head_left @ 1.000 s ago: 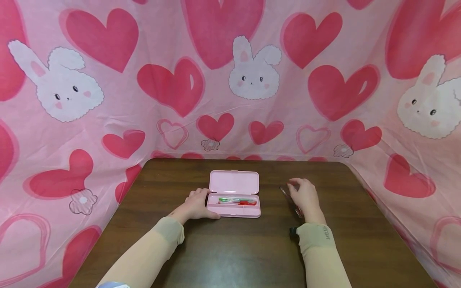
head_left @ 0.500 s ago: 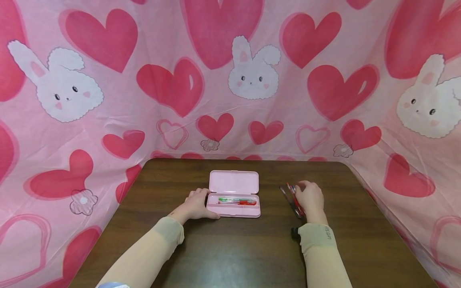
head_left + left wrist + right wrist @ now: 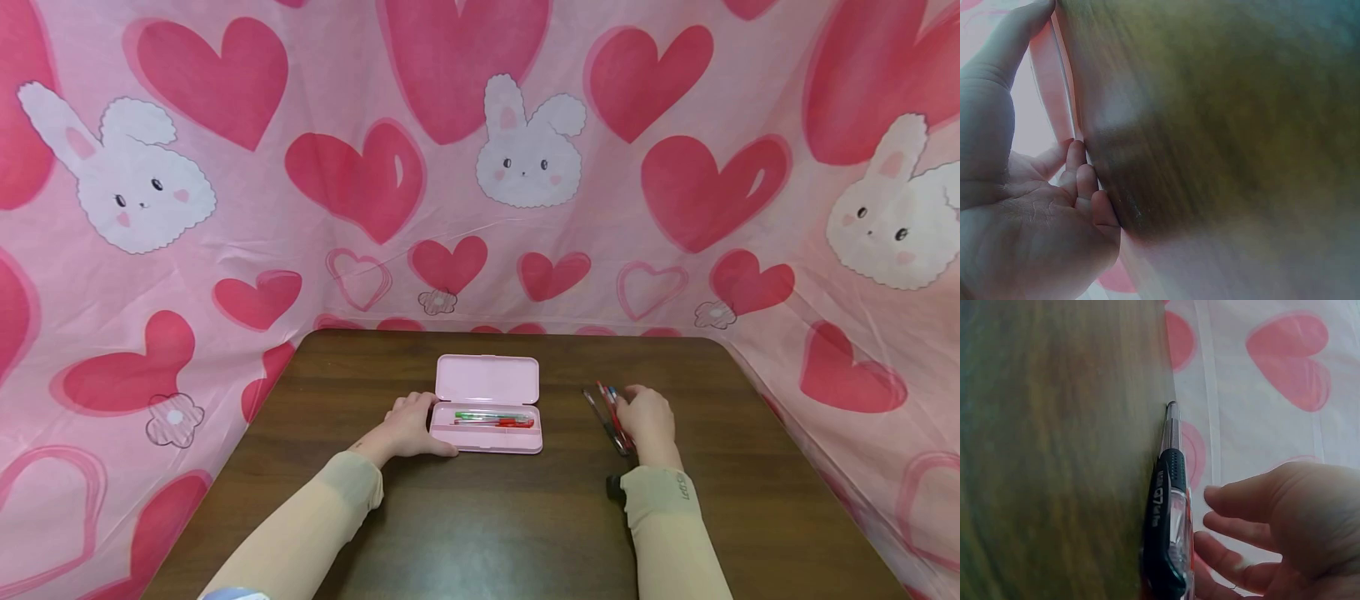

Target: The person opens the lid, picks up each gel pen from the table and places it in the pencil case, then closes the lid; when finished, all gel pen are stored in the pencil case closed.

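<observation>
"Where does the case sit?"

"Before you, a pale pink, rectangular plastic pencil case [image 3: 480, 440] lies on a brown wood-grain table [image 3: 487, 517], its lid [image 3: 487, 379] folded back toward the table's far edge. A green-and-clear pen [image 3: 491, 415] and a clear pen with a red end [image 3: 516, 422] lie side by side in its far compartment [image 3: 444, 416]."

"And your hands?"

"Your left hand [image 3: 408, 425] holds the case by its left end, thumb at the near left corner. Your right hand [image 3: 649, 417], fingers loosely bent and parted, is just beside the slim pens fanned between the case and the table's right edge: a black-and-clear plastic pen [image 3: 1163, 509], a red pen [image 3: 610, 407] and a blue-tipped pen [image 3: 613, 392]."

"Do your fingertips touch them?"

"That cannot be told from either view."
</observation>
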`<action>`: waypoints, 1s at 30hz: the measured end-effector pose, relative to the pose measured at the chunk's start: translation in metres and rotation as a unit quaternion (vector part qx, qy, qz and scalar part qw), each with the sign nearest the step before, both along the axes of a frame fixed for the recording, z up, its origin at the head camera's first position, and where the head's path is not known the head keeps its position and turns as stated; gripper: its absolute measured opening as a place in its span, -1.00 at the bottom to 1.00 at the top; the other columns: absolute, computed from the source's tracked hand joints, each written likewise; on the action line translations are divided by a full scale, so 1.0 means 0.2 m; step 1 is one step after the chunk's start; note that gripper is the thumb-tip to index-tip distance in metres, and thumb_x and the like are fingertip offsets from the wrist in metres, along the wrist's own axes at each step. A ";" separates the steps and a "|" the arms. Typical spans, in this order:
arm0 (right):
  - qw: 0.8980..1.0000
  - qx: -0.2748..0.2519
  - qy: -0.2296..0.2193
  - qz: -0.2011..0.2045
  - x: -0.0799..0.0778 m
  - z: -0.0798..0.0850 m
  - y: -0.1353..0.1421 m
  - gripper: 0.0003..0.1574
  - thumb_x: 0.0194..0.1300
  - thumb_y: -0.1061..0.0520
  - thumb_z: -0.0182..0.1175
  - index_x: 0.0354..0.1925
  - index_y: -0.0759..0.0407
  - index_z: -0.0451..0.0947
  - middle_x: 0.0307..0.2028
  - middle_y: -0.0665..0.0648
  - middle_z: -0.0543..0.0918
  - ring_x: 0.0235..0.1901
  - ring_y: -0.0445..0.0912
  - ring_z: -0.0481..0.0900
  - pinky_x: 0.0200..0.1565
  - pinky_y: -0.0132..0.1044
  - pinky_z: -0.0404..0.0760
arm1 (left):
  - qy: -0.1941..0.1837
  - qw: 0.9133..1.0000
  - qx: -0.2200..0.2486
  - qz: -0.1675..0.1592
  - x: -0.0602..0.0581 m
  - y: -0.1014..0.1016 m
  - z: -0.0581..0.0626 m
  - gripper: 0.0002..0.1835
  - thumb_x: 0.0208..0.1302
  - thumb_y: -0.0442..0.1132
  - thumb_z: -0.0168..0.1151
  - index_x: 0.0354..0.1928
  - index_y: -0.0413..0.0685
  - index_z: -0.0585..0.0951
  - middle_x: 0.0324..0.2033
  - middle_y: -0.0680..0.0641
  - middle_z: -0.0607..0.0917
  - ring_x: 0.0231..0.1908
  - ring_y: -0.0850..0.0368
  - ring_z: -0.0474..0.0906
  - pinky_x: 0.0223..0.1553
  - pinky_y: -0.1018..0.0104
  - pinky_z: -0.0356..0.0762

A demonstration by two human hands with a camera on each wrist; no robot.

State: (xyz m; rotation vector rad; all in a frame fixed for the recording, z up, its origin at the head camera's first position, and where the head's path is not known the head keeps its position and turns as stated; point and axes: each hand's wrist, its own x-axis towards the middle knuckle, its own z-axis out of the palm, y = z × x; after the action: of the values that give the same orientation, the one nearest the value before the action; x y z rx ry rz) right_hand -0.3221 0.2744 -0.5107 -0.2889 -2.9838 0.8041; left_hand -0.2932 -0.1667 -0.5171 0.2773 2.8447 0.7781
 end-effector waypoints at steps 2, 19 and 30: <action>1.000 0.003 -0.016 0.000 0.00 0.00 0.00 -0.38 0.59 -0.01 0.15 0.38 0.37 0.57 0.36 0.54 0.61 0.30 0.48 0.60 0.33 0.37 0.57 | -0.001 1.000 0.000 -0.001 0.00 0.00 0.00 0.20 -0.12 0.35 0.76 0.50 -0.08 0.46 0.33 -0.17 0.59 0.35 -0.18 0.40 0.43 -0.30 0.41; 0.998 -0.027 -0.056 -0.016 0.00 0.00 -0.01 -0.47 0.60 0.03 0.20 0.31 0.37 0.62 0.24 0.53 0.67 0.05 0.33 0.65 0.17 0.29 0.63 | -0.002 1.000 -0.005 -0.002 0.00 0.00 0.00 0.17 -0.11 0.36 0.74 0.49 -0.05 0.46 0.30 -0.15 0.59 0.33 -0.17 0.40 0.43 -0.27 0.42; 0.998 -0.031 -0.043 -0.016 0.00 -0.01 -0.01 -0.57 0.52 0.10 0.21 0.20 0.31 0.68 0.15 0.50 0.72 -0.02 0.28 0.66 0.08 0.22 0.64 | -0.003 1.000 -0.005 -0.002 0.00 0.00 -0.01 0.18 -0.13 0.37 0.74 0.49 -0.04 0.46 0.30 -0.14 0.59 0.32 -0.15 0.40 0.41 -0.27 0.43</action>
State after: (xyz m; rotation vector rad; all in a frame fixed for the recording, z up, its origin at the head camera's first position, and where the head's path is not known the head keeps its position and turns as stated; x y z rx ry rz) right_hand -0.3224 0.2727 -0.5127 -0.3833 -3.0288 0.9057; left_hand -0.2934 -0.1665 -0.5189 0.2780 2.8408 0.7623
